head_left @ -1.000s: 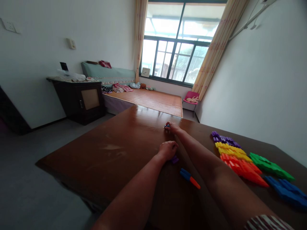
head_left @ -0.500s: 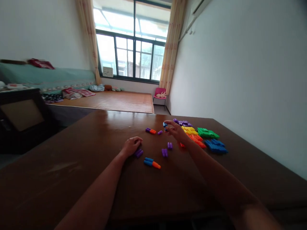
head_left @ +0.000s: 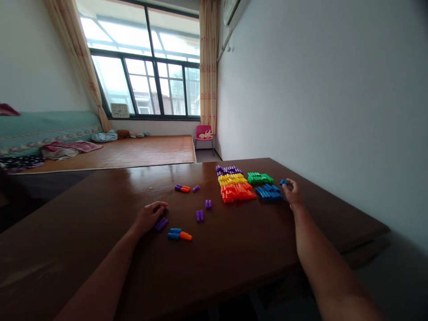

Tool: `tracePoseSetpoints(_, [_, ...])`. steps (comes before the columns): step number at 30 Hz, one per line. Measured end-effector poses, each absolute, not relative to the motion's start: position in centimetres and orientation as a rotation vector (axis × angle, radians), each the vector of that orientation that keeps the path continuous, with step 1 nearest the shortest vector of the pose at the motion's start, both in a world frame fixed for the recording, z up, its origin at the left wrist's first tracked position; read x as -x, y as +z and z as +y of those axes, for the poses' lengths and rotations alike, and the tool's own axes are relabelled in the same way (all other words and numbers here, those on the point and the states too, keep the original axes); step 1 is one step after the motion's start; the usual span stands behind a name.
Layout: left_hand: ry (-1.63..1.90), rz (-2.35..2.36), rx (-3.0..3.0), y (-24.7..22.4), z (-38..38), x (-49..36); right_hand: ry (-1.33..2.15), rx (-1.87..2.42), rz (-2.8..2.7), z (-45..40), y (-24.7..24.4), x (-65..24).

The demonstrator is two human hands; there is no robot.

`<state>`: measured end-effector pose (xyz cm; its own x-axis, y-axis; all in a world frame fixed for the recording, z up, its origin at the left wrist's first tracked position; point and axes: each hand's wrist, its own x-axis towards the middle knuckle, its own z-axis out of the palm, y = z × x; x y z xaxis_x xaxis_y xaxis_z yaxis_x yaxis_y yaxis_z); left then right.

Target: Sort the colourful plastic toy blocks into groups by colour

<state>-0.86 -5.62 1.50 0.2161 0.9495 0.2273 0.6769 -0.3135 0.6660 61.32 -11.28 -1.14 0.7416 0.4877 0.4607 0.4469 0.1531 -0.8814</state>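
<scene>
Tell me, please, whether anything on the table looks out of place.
Nothing looks spilled or broken. A few purple pieces lie apart from the purple group, and the blue-orange cluster mixes colours where that group has one, perhaps deliberately.

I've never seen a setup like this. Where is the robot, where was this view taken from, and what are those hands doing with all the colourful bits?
There is no robot here: these are a person's own bare hands, seen by a camera worn on that person's head, looking forward and down.

On the brown table lie small plastic-looking pieces grouped by colour: purple pieces, yellow pieces, orange-red pieces, green pieces and blue pieces. Nearer the left hand are loose purple bits, a blue-and-orange cluster and a purple-and-orange one.

The right hand holds a small blue piece in its fingers. The left hand seems to rest on the table beside a purple pair; I can't tell whether they touch.
</scene>
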Motion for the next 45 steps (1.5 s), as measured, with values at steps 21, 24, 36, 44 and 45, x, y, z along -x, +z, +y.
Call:
tracePoseSetpoints(21, [0.827, 1.491, -2.063, 1.5, -5.5, 1.0, -0.066, 1.848, -1.316, -10.1, -1.6, -61.3])
tracePoseSetpoints(24, [0.838, 1.492, -2.056, 1.7, -5.7, 0.8, -0.174, 1.829, -1.241, -10.7, -1.0, -60.7])
tracePoseSetpoints(36, [0.910, 1.503, -2.051, 1.5, -6.5, 0.2, -0.443, 1.432, -1.711, -13.9, 3.8, -44.6])
tracePoseSetpoints(44, [1.001, 1.399, -1.949, 1.6, -7.1, 0.0, 0.051, 1.058, -2.503, -15.1, 3.4, -24.0])
tracePoseSetpoints(45, [1.009, 1.389, -1.937, 1.6, -7.1, 0.0, 0.057, 1.078, -2.541, -14.9, 3.3, -22.7])
